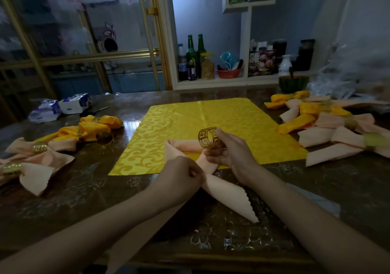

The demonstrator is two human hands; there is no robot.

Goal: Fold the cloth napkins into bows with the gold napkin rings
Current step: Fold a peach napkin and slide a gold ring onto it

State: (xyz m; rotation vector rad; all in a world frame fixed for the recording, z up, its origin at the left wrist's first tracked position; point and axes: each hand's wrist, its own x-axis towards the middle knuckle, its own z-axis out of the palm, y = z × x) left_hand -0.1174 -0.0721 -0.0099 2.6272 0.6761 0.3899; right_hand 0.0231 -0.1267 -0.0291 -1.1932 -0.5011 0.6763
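A: Pinching the gathered middle of the peach cloth napkin (230,197), the left hand (181,174) has its fingers curled tight round the fabric.

B: And the right hand (234,157)?

A: It holds the openwork gold napkin ring (208,137) between thumb and fingertips, upright, just above the napkin's folded loop.

B: Where does the napkin lie?

A: Its loop rests on the near edge of the flat yellow patterned cloth (211,117). One tail with a zigzag edge runs toward the near right over the dark glossy table (73,193), and another passes under the left forearm.

B: Further out?

A: A left heap of ringed bows (42,155), peach and yellow, lies at one side, and a right heap of ringed bows (337,130) at the other. White tissue packs (61,107) lie at the far left, and green glass bottles (195,54) stand on the shelf behind.
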